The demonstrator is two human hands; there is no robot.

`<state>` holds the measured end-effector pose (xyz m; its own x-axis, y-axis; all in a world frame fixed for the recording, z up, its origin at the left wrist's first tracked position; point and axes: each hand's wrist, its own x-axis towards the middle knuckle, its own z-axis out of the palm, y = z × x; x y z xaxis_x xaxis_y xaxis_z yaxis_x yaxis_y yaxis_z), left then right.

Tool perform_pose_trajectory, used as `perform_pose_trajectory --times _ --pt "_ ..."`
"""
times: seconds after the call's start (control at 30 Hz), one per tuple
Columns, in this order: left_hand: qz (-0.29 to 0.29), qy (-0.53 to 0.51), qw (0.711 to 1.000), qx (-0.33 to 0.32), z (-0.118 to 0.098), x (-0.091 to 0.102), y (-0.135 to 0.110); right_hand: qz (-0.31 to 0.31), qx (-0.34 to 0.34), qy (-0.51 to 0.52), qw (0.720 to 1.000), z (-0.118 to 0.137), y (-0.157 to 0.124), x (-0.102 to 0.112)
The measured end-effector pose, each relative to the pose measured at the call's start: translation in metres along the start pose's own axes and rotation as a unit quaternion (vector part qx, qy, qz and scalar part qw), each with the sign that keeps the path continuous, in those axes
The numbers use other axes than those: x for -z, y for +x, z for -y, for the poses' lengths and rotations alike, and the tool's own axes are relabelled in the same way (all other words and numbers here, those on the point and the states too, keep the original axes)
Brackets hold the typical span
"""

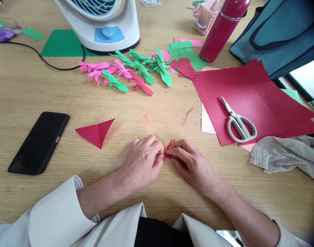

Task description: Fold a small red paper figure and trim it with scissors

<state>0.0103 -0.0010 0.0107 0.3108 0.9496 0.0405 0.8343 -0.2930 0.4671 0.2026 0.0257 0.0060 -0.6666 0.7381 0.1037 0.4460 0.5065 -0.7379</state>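
Near the front middle of the table, my left hand (146, 157) and my right hand (191, 164) pinch a small folded red paper figure (168, 155) between them. Thin red strips stick up from it beside my right fingertips; most of the figure is hidden by my fingers. To the left of my hands lies a creased red paper triangle (96, 133). Beyond them sits a loose group of folded paper figures: green ones (114, 81), pink ones (95, 70) and a red one (141, 84).
Scissors (240, 125) lie on red paper sheets (249, 92) at right, beside a grey cloth (283, 152). A red bottle (224, 29), a blue bag (278, 34) and a white fan (110, 31) with a black cord (51, 65) stand behind. A phone (40, 142) lies left.
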Motion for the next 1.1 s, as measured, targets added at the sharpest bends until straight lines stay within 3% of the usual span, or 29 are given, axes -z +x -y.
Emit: perform_pose_trajectory --times 0.47,0.77,1.1 --pt "0.007 0.028 0.999 -0.019 0.002 0.001 0.002 -0.003 0.004 -0.003 1.000 -0.001 -0.001 0.000" --pt "-0.067 0.035 0.988 -0.135 0.010 -0.002 -0.012 -0.011 0.006 -0.009 1.000 -0.001 0.000 -0.001" --pt "-0.069 0.073 0.978 -0.183 0.018 0.000 -0.015 -0.008 0.010 -0.010 1.000 -0.001 -0.001 -0.001"
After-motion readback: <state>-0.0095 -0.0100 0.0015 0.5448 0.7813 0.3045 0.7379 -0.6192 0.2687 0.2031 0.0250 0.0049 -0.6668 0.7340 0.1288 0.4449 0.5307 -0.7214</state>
